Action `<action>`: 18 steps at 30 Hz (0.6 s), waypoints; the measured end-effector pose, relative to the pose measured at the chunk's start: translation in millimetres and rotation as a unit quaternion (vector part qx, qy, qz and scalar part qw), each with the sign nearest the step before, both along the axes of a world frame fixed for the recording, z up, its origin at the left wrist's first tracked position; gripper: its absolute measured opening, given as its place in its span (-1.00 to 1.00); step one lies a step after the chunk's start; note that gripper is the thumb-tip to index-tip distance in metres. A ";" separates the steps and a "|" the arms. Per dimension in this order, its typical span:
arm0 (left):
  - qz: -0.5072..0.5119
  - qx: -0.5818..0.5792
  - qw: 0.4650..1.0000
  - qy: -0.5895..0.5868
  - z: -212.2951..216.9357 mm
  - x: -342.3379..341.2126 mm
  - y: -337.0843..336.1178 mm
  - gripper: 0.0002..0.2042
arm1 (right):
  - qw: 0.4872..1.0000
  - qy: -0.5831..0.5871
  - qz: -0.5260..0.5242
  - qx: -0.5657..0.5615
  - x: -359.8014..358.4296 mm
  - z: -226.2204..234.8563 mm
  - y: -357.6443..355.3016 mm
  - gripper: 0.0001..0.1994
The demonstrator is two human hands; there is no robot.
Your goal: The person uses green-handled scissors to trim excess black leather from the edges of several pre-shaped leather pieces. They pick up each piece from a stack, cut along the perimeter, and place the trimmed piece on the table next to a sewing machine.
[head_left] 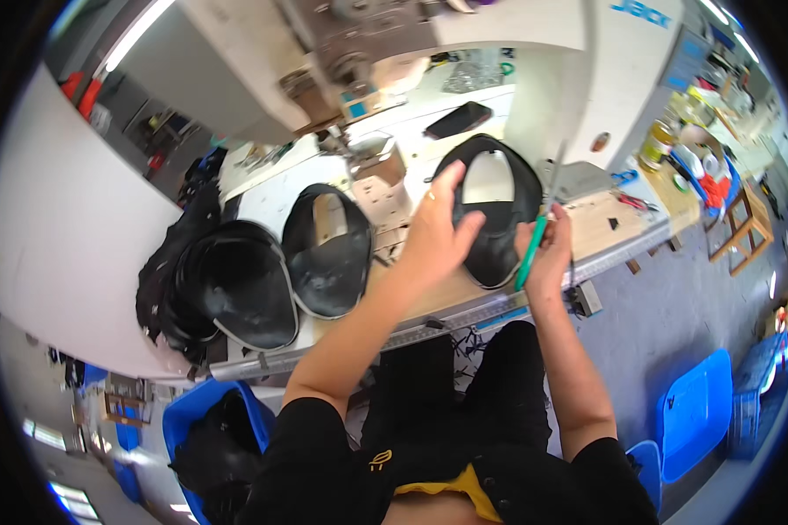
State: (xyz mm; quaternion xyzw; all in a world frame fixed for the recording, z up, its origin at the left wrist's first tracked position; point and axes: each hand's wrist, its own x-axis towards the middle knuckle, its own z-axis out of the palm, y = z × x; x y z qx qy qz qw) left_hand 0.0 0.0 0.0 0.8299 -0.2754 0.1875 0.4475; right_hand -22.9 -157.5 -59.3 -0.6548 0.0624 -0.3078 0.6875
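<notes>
Near L, a blue tub (256,404) below bench level holds black stuff, details too dark to tell. Just above it, at the bench's L end, sits a stack of black cup-shaped pieces (245,289), the front one w/ a pale rim. Next to the right, near the stack, is a 2nd black piece (324,284) w/ an opening at its far end. Beyond it, toward bench mid, stands a small pale box (381,192). Then the L hand (436,234): blurred, thumb & fingers spread, nothing seen in it, over the L side of a 3rd black piece (490,241); can't tell if they touch. That piece lies on the near part of the bench (591,229) b/w both hands, its opening on the far side, w/ a dark phone (460,120) flat behind it. R hand (549,258), at the piece's R side, grips a green-handled cutter (532,254), blade pointing away; can't tell if scissors or knife. Farther R on the bench: red-handled pliers (636,202), then a bottle of yellow liquid (657,144). Far R, off the bench, a wooden stool (744,229).
</notes>
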 end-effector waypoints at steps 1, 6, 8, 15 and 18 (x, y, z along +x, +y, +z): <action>0.001 0.021 1.000 0.007 -4.3 -22.6 6.3 -0.36 | 0.999 -0.017 -0.019 0.042 2.8 -1.4 3.3 -0.49; -0.042 0.084 0.995 0.024 -49.2 -69.9 42.9 -0.42 | 0.995 -0.076 -0.071 0.011 4.5 5.3 16.0 -0.50; -0.006 0.044 0.999 0.022 -37.0 -93.0 67.7 -0.48 | 0.994 -0.086 -0.073 -0.009 -17.7 18.2 20.9 -0.52; 0.421 -0.051 0.897 -0.122 -20.3 -128.7 241.9 -0.70 | 0.997 -0.079 -0.014 -0.015 -55.3 27.6 27.5 -0.58; 0.449 -0.096 0.887 -0.039 -7.8 -133.4 282.3 -0.74 | 0.998 -0.051 0.011 -0.024 -63.5 32.1 43.6 -0.58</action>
